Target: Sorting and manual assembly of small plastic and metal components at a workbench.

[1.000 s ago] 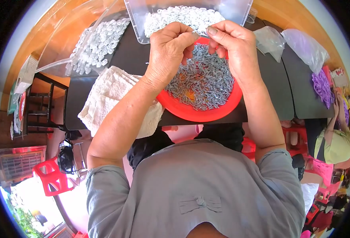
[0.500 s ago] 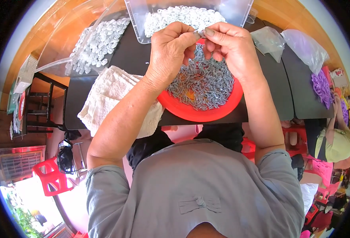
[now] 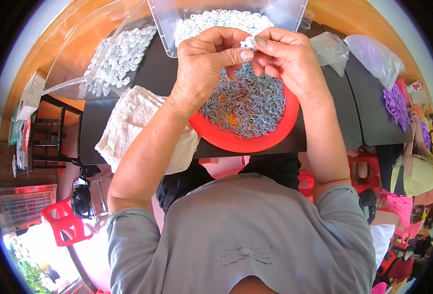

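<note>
Above the far rim of a red basin (image 3: 232,143), my hands meet at a small white plastic piece (image 3: 248,42). My right hand (image 3: 291,59) pinches it from the right between thumb and forefinger. From the left, my left hand (image 3: 204,61) has its forefinger at the piece's upper side and its thumb just below, closed around it. Small grey ribbed plugs (image 3: 248,105) fill the basin under my hands. Beyond them, a clear plastic bin (image 3: 165,36) holds many white pieces (image 3: 221,23) like the one in my fingers.
A white towel (image 3: 133,125) lies at the left table edge, beside a clear container of translucent-looking pieces (image 3: 123,59). Clear plastic bags (image 3: 376,59) and a purple bundle (image 3: 397,108) are at right. Another person (image 3: 415,174) sits far right. Red stools (image 3: 64,223) stand around.
The white piece shows more plainly between my fingertips. My left thumb has dropped lower and away from the forefinger. The view has shifted slightly, so the basin and bin appear further left.
</note>
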`<move>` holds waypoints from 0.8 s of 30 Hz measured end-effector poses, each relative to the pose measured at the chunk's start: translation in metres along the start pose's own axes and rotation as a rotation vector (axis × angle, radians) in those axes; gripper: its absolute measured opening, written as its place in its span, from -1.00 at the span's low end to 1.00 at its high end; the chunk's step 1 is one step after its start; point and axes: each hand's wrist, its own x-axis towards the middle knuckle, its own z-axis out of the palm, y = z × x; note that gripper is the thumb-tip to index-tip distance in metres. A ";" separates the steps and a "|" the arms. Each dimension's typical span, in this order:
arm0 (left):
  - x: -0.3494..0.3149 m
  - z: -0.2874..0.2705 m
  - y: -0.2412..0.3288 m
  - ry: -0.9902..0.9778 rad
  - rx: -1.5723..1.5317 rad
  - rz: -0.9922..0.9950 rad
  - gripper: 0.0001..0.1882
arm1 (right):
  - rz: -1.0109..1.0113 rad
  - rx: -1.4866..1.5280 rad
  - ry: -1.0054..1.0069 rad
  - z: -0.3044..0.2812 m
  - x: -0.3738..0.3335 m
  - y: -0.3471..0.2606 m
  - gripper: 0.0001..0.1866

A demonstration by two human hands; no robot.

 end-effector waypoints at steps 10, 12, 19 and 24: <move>-0.003 0.003 0.005 -0.052 0.044 -0.012 -0.77 | 0.057 0.113 -0.091 -0.004 0.000 0.002 -0.74; -0.003 0.004 0.005 -0.015 -0.001 -0.002 -0.80 | 0.096 0.156 -0.098 -0.002 0.001 0.002 -0.74; -0.011 0.006 0.000 0.026 0.188 0.181 -0.80 | 0.126 0.229 -0.126 0.001 -0.001 0.002 -0.75; -0.014 0.006 0.002 0.005 0.210 0.210 -0.83 | 0.134 0.251 -0.184 -0.001 -0.003 0.005 -0.76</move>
